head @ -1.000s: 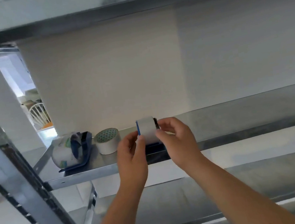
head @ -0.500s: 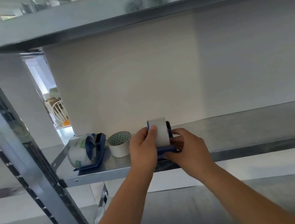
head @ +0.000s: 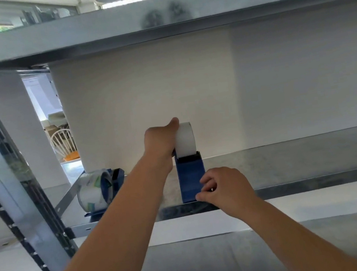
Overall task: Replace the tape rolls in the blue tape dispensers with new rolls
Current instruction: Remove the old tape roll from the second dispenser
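Metal shelf (head: pixel 291 165), white wall behind. Left of the near dispenser (head: pixel 191 179): second blue dispenser (head: pixel 115 183) holding a printed roll. Left hand (head: pixel 160 142) clamped on white roll (head: pixel 185 139), now raised above its seat compared with a moment ago; extraction appears underway. Right hand (head: pixel 224 188) pinches the near dispenser's front edge.

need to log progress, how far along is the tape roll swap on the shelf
Possibly done: the blue dispenser on the left carries a full-looking printed roll, though whether it is new cannot be told. In hand: the left hand grips the white roll at the top of the middle dispenser, while the right hand steadies its near end at the shelf edge. Whether that roll is seated cannot be told.
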Motion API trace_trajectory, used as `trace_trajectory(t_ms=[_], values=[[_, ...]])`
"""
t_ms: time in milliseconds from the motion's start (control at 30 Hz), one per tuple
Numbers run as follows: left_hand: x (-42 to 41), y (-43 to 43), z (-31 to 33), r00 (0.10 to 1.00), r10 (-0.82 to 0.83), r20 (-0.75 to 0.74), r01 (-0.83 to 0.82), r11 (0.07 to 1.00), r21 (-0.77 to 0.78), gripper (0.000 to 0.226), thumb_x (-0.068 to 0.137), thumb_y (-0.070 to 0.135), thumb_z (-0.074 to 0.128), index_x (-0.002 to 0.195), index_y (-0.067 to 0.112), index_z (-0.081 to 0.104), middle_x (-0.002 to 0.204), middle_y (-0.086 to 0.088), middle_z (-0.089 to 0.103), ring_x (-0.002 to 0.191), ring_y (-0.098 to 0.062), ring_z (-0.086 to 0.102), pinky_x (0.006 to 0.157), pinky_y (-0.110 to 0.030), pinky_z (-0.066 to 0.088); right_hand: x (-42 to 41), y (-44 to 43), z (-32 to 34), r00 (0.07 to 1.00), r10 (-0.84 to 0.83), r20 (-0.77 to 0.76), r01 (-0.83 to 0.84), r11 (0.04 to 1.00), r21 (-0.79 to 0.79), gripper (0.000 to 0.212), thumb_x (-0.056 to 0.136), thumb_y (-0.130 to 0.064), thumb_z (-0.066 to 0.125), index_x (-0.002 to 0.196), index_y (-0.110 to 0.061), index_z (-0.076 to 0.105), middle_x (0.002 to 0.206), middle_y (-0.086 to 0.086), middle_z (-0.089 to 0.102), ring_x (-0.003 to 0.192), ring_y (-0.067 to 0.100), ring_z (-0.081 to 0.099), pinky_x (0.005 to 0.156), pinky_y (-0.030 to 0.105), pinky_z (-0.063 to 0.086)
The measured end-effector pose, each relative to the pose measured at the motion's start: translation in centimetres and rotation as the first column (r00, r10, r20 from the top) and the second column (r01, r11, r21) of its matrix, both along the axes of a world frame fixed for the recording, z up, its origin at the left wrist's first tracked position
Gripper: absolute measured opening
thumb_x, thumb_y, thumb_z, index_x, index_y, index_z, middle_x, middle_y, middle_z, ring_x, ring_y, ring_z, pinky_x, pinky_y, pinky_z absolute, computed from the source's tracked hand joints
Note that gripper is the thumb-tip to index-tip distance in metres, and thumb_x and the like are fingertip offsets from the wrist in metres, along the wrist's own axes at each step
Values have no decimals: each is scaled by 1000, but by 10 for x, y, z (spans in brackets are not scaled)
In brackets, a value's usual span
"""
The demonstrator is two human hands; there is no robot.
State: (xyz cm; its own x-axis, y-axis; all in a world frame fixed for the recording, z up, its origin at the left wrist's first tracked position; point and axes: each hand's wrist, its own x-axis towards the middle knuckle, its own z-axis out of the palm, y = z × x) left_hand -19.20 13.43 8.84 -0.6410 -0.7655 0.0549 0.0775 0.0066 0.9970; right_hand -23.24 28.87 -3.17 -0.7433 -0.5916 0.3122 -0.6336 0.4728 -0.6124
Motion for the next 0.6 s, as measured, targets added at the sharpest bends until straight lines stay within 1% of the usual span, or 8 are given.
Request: trace_trajectory(t_ms=[100, 167, 233, 300, 400, 500, 567, 600], values=[[-2, 0, -1, 998, -25, 61, 25, 1000, -4, 32, 91, 37, 75, 85, 8, 64, 83, -10, 64, 71, -27, 62, 67, -37, 54, -3, -6, 15, 999, -31, 20, 32, 999, -17, 32, 84, -64, 71, 98, -35, 71, 88, -17, 72, 79, 1, 66, 75, 22, 51], [-2, -2, -6, 997, -28, 78, 29, 1000, -1, 35, 91, 39, 75, 90, 6, 66, 91, -13, 68, 78, -30, 67, 74, -38, 58, -5, -15, 30, 998, -32, 56, 39, 990, -133, 39, 86, -70, 63, 93, -32, 71, 85, -13, 73, 76, 6, 69, 75, 30, 56], [-2, -4, -10, 995, -36, 95, 35, 999, 12, 39, 89, 43, 76, 92, 4, 67, 99, -16, 73, 88, -34, 73, 85, -44, 63, -9, -25, 50, 995, -22, 98, 48, 961, -273, 45, 86, -70, 64, 97, -28, 72, 84, -9, 73, 75, 11, 71, 71, 31, 55], [-1, -4, -12, 994, -24, 107, 23, 1000, 9, 40, 88, 47, 77, 88, 8, 66, 97, -16, 74, 86, -32, 74, 85, -50, 65, -14, -32, 67, 993, 6, 122, 36, 941, -337, 38, 85, -59, 73, 97, -22, 73, 85, -7, 73, 77, 13, 70, 69, 31, 54], [0, -5, -11, 992, -11, 129, 13, 1000, -13, 47, 87, 54, 77, 84, 9, 63, 88, -13, 72, 83, -31, 73, 84, -49, 65, -16, -35, 74, 976, 42, 214, 44, 923, -382, 25, 83, -42, 84, 85, -19, 75, 84, -2, 76, 70, 17, 75, 65, 34, 61], [0, -7, -12, 992, -19, 125, 21, 1000, -16, 52, 88, 60, 72, 87, 8, 63, 92, -15, 71, 94, -36, 73, 88, -52, 64, -14, -31, 68, 970, 47, 239, 60, 905, -421, 18, 83, -33, 86, 78, -21, 74, 78, 0, 77, 55, 12, 74, 48, 20, 51], [0, -9, -12, 992, -26, 126, 26, 1000, 3, 53, 89, 60, 71, 91, 7, 64, 100, -17, 73, 96, -36, 73, 88, -53, 63, -14, -27, 66, 970, 41, 241, 78, 883, -462, 18, 84, -29, 86, 77, -23, 71, 79, 0, 75, 56, 13, 70, 46, 16, 46], [-2, -10, -13, 991, -30, 127, 29, 1000, 12, 52, 88, 58, 73, 92, 7, 64, 103, -18, 74, 96, -36, 74, 88, -53, 63, -15, -24, 65, 971, 30, 238, 91, 872, -481, 18, 86, -28, 85, 76, -24, 70, 80, 0, 74, 60, 14, 68, 50, 18, 47]])
